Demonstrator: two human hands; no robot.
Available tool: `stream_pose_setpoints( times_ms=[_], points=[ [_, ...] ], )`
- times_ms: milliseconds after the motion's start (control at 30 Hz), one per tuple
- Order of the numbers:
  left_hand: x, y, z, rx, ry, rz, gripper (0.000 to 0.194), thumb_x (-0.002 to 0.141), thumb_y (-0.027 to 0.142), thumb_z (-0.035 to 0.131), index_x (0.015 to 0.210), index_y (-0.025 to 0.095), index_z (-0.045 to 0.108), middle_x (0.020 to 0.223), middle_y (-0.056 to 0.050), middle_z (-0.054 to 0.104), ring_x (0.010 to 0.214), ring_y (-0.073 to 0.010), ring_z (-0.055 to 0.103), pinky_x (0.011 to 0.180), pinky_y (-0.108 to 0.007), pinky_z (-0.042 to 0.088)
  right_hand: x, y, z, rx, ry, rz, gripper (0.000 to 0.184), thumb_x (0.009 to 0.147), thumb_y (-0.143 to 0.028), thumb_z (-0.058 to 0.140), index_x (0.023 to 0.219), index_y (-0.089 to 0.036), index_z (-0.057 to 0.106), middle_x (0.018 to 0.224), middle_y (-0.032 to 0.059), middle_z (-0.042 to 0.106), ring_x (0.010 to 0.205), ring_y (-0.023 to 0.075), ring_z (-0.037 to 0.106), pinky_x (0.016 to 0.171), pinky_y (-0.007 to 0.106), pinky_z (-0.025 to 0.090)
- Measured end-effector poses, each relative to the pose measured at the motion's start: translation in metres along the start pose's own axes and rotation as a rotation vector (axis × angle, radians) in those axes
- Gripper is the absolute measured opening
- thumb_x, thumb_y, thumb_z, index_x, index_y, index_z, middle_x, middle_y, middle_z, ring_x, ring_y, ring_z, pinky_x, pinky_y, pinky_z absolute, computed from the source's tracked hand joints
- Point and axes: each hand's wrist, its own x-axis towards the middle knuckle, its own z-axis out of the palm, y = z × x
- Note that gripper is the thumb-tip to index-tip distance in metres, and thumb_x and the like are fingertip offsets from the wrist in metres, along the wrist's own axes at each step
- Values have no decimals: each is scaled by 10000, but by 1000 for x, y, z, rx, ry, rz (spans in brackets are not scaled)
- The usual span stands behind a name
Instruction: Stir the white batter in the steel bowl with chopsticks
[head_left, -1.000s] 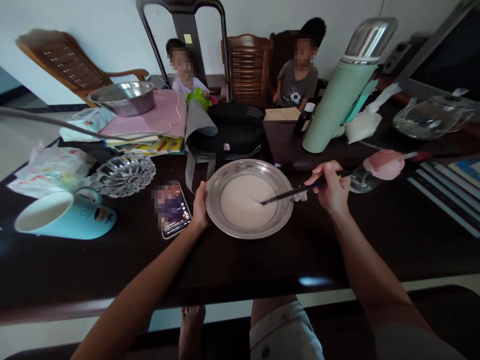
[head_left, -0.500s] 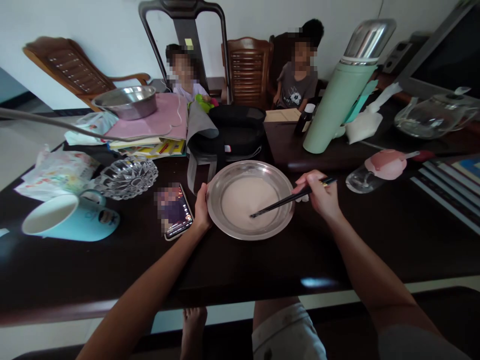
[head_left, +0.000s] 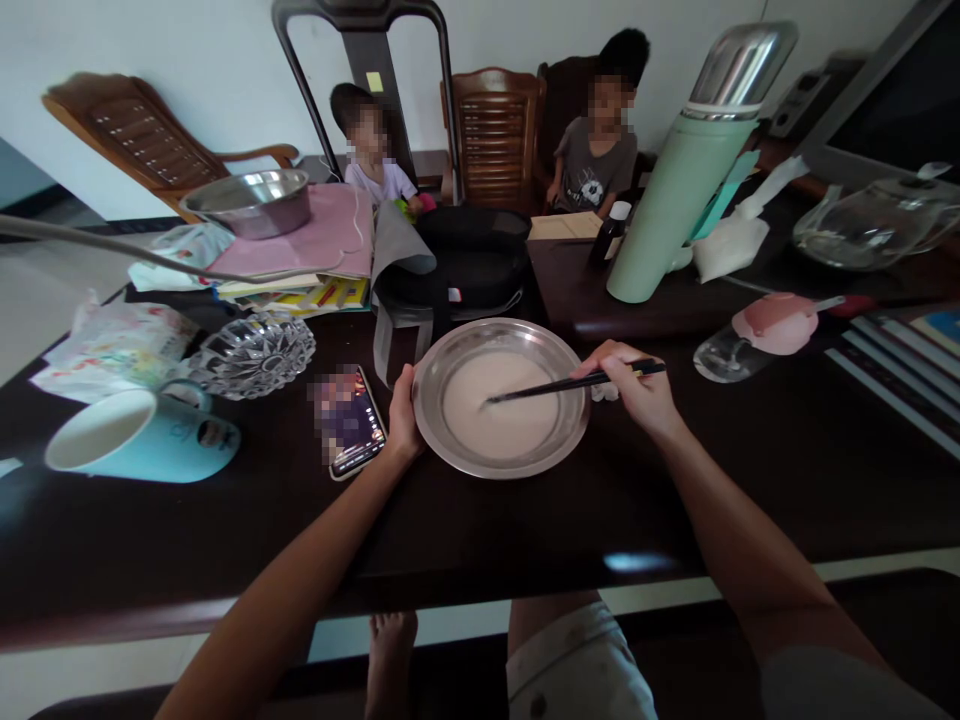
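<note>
A round metal bowl (head_left: 574,430) with a wide rim sits on the dark table before me. Pale, milky liquid (head_left: 502,425) fills its bottom. My left hand (head_left: 405,415) grips the bowl's left rim, thumb on top and the other fingers hidden beneath. Black chopsticks (head_left: 559,385) are pinched in the fingers of my right hand (head_left: 634,385), beyond the bowl's right rim. Their tips dip into the liquid left of its middle. Just left of my left hand lies a phone (head_left: 356,425) with its screen lit.
At left stand a light blue mug (head_left: 135,440) and a glass dish (head_left: 259,355). Behind the bowl lies a black bag (head_left: 472,260). A green thermos (head_left: 675,200) and a pink-lidded cup (head_left: 761,335) are at right. Two people (head_left: 600,165) sit across the table.
The chopstick tips have moved left and away from me through the liquid, and the chopsticks lie at a flatter slant. My left hand still holds the rim.
</note>
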Motion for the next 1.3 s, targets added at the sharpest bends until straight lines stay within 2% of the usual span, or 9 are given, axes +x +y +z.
stream_pose_setpoints(
  times_ms=[200, 300, 400, 467, 600, 800, 1000, 1167, 1300],
  points=[
    [2, -3, -3, 6, -23, 14, 495, 903, 643, 689, 1111, 211, 815, 1078, -115, 869, 1305, -448, 740, 1075, -543, 628, 2, 4, -7, 71, 278, 13, 465, 978, -658, 735, 791, -238, 806, 609, 1, 745, 532, 182, 737, 562, 311, 604],
    [2, -3, -3, 7, -35, 6, 500, 889, 650, 696, 1096, 209, 810, 1071, -115, 868, 1303, -452, 739, 1077, -548, 625, 1, 3, -4, 135, 140, 23, 455, 967, -658, 752, 806, -238, 819, 612, 9, 760, 505, 174, 718, 517, 298, 581],
    [1, -2, -1, 3, -35, 1, 503, 871, 653, 713, 1089, 209, 802, 1064, -115, 866, 1302, -457, 739, 1084, -554, 619, 0, 0, -5, 41, 20, -21, 411, 965, -633, 774, 856, -246, 861, 791, 51, 848, 699, 194, 806, 658, 312, 641],
    [0, -2, 0, -2, -30, -5, 506, 860, 646, 727, 1086, 200, 802, 1058, -123, 864, 1297, -459, 740, 1087, -556, 616, 2, -1, -9, -26, 79, -38, 394, 975, -621, 769, 889, -251, 875, 825, 54, 860, 760, 200, 823, 723, 321, 653],
    [-1, -2, 1, -14, -11, 4, 479, 886, 619, 703, 1090, 199, 811, 1053, -123, 866, 1285, -448, 747, 1082, -547, 616, 3, 4, -16, 42, 247, -17, 451, 993, -656, 721, 874, -240, 850, 626, 14, 772, 573, 191, 760, 634, 337, 639],
    [0, -2, -2, 19, -63, 9, 518, 899, 645, 690, 1160, 214, 805, 1102, -113, 866, 1319, -447, 731, 1101, -557, 604, 1, -1, -11, -7, -25, -1, 418, 972, -645, 758, 873, -255, 870, 820, 60, 854, 756, 216, 819, 687, 331, 658],
    [3, -5, -4, 35, -76, 49, 540, 880, 667, 703, 1157, 216, 813, 1121, -121, 865, 1352, -466, 707, 1106, -573, 603, 3, 2, -13, 37, 222, -16, 464, 995, -663, 712, 850, -242, 845, 643, 22, 775, 572, 189, 757, 604, 324, 625],
    [3, -6, -6, 49, -48, 60, 541, 900, 663, 696, 1189, 222, 815, 1099, -108, 872, 1300, -449, 741, 1087, -556, 618, 1, 0, -7, 10, 15, 25, 464, 958, -678, 749, 848, -239, 850, 770, 61, 837, 720, 227, 810, 673, 355, 662],
    [2, -4, -4, 48, -49, 46, 545, 914, 662, 686, 1202, 216, 811, 1084, -103, 873, 1276, -437, 757, 1085, -543, 618, 3, 2, -9, -30, 164, 4, 454, 961, -669, 749, 824, -248, 850, 779, 49, 836, 733, 217, 812, 709, 351, 663]
  ],
)
